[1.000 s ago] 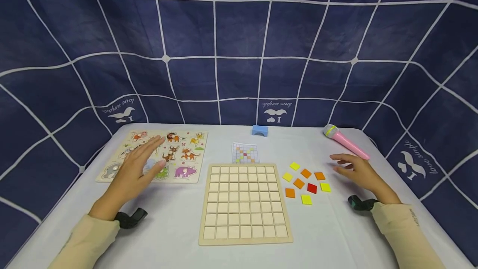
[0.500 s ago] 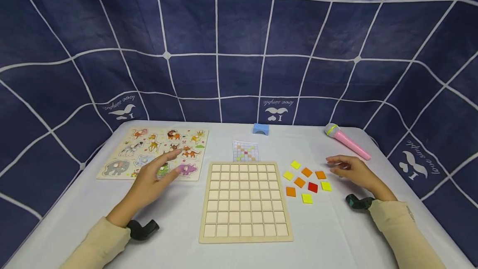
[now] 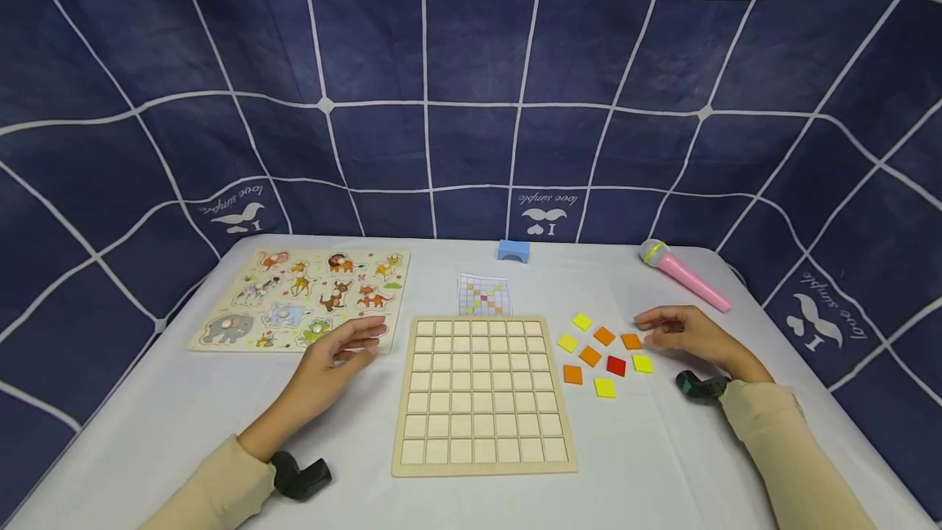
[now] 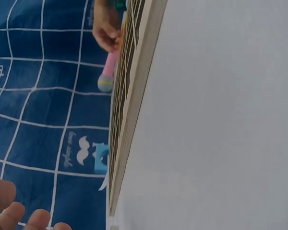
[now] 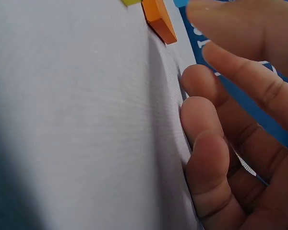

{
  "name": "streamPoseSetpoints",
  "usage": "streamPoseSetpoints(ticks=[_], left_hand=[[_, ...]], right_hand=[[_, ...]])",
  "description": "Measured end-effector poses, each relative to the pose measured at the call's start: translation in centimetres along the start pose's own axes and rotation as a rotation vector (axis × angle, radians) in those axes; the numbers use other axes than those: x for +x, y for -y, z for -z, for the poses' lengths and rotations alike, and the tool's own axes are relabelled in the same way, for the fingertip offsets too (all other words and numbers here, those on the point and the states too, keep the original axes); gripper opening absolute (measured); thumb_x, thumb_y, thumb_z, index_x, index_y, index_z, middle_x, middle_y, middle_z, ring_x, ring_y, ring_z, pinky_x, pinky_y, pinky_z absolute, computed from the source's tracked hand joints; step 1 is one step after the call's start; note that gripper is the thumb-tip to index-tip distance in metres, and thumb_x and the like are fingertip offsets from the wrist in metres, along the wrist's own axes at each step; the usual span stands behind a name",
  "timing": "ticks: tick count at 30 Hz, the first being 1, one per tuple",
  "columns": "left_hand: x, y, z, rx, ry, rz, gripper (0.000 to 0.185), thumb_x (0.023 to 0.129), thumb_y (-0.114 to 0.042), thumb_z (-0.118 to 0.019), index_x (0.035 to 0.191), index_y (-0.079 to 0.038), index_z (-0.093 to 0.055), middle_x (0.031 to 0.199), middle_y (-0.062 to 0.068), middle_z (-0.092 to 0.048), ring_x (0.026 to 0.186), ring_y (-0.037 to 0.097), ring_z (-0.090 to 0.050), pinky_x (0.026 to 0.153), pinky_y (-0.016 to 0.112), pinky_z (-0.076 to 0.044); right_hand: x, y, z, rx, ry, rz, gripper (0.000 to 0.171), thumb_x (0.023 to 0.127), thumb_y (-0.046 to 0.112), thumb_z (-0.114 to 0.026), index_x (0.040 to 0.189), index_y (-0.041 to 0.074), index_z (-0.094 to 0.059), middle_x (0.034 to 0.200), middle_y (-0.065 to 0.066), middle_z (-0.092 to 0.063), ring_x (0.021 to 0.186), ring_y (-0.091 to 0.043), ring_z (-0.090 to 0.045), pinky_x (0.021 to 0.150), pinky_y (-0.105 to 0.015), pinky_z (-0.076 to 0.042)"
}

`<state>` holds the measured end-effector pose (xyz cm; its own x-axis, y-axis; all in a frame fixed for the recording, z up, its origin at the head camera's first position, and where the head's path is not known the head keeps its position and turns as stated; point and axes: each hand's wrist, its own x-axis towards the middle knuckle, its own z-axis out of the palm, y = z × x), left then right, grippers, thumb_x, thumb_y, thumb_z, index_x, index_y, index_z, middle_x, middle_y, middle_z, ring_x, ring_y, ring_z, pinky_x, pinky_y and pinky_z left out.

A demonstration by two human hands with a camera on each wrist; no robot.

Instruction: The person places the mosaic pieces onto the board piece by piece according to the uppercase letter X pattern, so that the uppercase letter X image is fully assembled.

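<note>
Since the pale wooden grid board [image 3: 482, 395] is empty, nothing's placed: right hand [image 3: 688, 334], fingers relaxed, nears the orange square tile [image 3: 630, 341]; left hand [image 3: 334, 358] hovers spread, holding nothing.

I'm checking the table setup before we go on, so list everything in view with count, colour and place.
Grid board: 1, pale wood, table centre.
Square tiles: 8; 3 yellow, 4 orange, 1 red; loose, right of the board.
Pattern card: 1, white with coloured squares, behind the board.
Animal puzzle: 1, pale wood with coloured animals, far left.
Block: 1, blue, far edge.
Toy microphone: 1, pink, far right.
Tablecloth: 1, white.
Backdrop: navy with white lines.
Left hand: open, left of the board.
Right hand: open, beside the tiles.
</note>
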<state>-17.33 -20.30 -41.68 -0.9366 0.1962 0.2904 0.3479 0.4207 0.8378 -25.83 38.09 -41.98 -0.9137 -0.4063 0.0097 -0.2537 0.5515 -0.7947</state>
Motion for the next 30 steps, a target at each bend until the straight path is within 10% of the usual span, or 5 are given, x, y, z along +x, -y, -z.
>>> streamPoseSetpoints(ticks=[10,19,30], left_hand=[[-0.3,0.1,-1.7,-0.176,0.101,0.113,0.044,0.106,-0.005,-0.064,0.147,0.009,-0.058,0.136,0.026,-0.069,0.119,0.029,-0.07,0.091,0.025,-0.056],[-0.6,0.2,-2.1,-0.097,0.177,0.204,0.05,0.101,-0.01,-0.073,0.147,0.004,-0.06,0.136,0.022,-0.07,0.112,0.026,-0.071,0.088,0.026,-0.057],[-0.8,0.5,-1.9,0.076,0.279,0.164,0.061,0.094,-0.02,-0.084,0.148,0.0,-0.062,0.116,0.005,-0.069,0.088,0.011,-0.059,0.075,0.024,-0.05]], right_hand=[[0.6,0.0,0.1,-0.008,0.073,0.009,0.034,0.094,0.003,-0.081,0.124,-0.011,-0.074,0.106,-0.002,-0.073,0.082,-0.009,-0.054,0.071,-0.022,-0.045],[0.8,-0.1,-0.2,0.0,0.081,0.016,0.033,0.091,0.001,-0.084,0.12,-0.012,-0.075,0.099,-0.001,-0.069,0.074,-0.011,-0.052,0.065,-0.022,-0.044],[0.8,-0.1,-0.6,-0.05,0.044,0.017,0.027,0.09,0.001,-0.085,0.115,-0.008,-0.079,0.099,-0.003,-0.069,0.075,-0.012,-0.052,0.066,-0.022,-0.044]])
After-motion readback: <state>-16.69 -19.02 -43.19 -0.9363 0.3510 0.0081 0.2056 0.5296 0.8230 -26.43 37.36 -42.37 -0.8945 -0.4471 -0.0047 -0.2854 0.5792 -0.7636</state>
